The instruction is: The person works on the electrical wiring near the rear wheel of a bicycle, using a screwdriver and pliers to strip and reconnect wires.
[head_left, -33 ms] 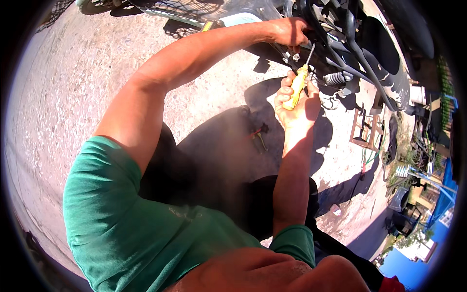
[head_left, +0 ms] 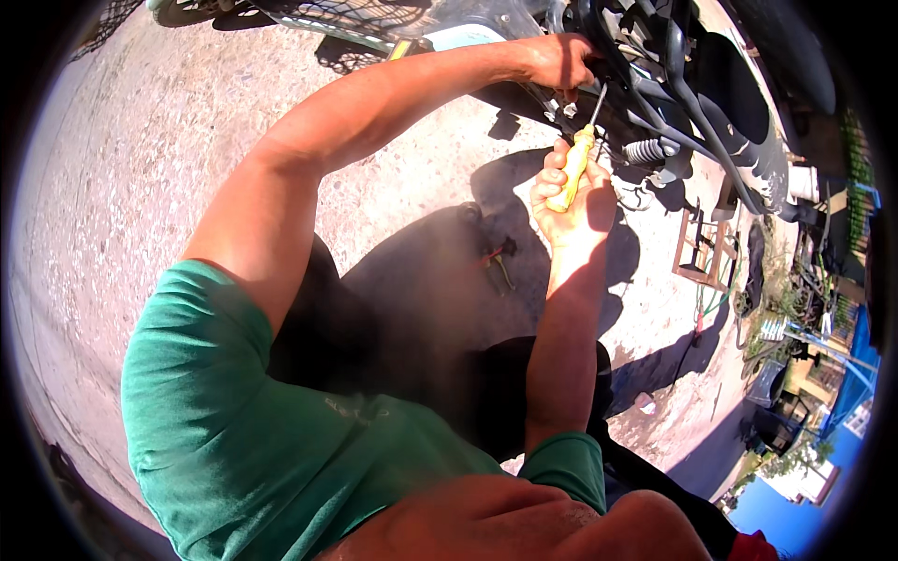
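So the screwdriver (head_left: 577, 157) is sitting in the right hand (head_left: 585, 201), fingers curled round the yellow handle with the thumb along the other side. Its long axis runs up the view with a slight lean to the right: butt end of the handle down toward the person, metal shaft pointing away from them at the black tubes (head_left: 681, 70) of what looks like a motorbike or scooter. The tip ends just below the left hand (head_left: 559, 64), and I honestly can't tell if it's touching anything in there. Left hand is reaching in from the left with fingers bent in among the tubes. The fingertips are partly hidden in dark parts, so can't say whether they're pinching something.

It's all outdoors on rough, pale, speckled ground (head_left: 187, 131) in hard sun, with big dark shadows under the arms and the machine. Over on the right edge there's a cluttered yard, some greenery, a blue tarp-looking sheet (head_left: 853, 388) and a bit of blue sky.

Other stuff: a ribbed part (head_left: 644, 151) sits just right of the screwdriver handle. A small tool with a red grip (head_left: 496, 254) lies on the shaded ground left of the right forearm, and a brownish frame (head_left: 703, 248) is off to the right. As for what's blocking the view, the left forearm cuts across in front of a light blue panel (head_left: 463, 35) near some black mesh (head_left: 374, 13), and those tubes crowd the area by the tip.
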A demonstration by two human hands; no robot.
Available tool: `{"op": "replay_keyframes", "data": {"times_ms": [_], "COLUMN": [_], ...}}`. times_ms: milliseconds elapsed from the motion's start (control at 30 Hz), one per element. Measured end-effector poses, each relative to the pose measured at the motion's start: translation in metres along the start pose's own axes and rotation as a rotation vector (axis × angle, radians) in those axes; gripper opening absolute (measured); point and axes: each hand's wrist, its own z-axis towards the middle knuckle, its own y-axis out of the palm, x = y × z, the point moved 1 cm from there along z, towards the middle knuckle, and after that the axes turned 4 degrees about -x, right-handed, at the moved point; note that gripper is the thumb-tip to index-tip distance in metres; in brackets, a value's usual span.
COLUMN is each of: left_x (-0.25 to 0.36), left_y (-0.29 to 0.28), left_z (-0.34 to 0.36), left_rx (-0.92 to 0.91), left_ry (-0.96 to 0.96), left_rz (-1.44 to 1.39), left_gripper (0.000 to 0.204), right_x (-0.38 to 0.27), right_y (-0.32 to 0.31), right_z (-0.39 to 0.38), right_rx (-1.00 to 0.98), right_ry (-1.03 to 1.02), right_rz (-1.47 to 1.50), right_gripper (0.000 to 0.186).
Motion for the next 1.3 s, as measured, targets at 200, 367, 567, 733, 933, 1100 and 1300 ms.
{"op": "replay_keyframes", "data": {"times_ms": [200,367,567,733,933,1100,1300], "left_x": [-0.005,-0.023,-0.005,-0.014,0.014,-0.004,-0.008], "left_y": [0.004,0.009,0.004,0.003,-0.010,0.004,-0.003], "left_z": [0.005,0.011,0.007,0.011,0.000,0.017,0.008], "left_rx": [0.024,0.053,-0.044,-0.152,-0.057,0.015,-0.012], "left_ry": [0.005,0.016,0.019,-0.002,-0.230,-0.119,-0.153], "left_rz": [0.049,0.033,0.231,0.135,-0.177,0.029,-0.079], "left_gripper": [0.062,0.062,0.045,0.040,0.046,0.043,0.042], "right_x": [0.001,0.002,-0.007,0.002,-0.005,-0.008,-0.004], "right_y": [0.005,0.014,0.004,0.001,0.014,-0.001,-0.006], "right_z": [-0.001,-0.002,-0.002,0.003,-0.002,-0.003,0.005], "right_rx": [0.166,0.164,0.044,0.146,0.128,-0.023,-0.052], "right_ry": [-0.110,-0.067,-0.029,-0.174,-0.017,0.024,0.062], "right_rz": [-0.089,-0.038,-0.061,-0.159,-0.084,-0.008,0.079], "right_gripper": [0.020,0.023,0.024,0.022,0.034,0.025,0.024]}}
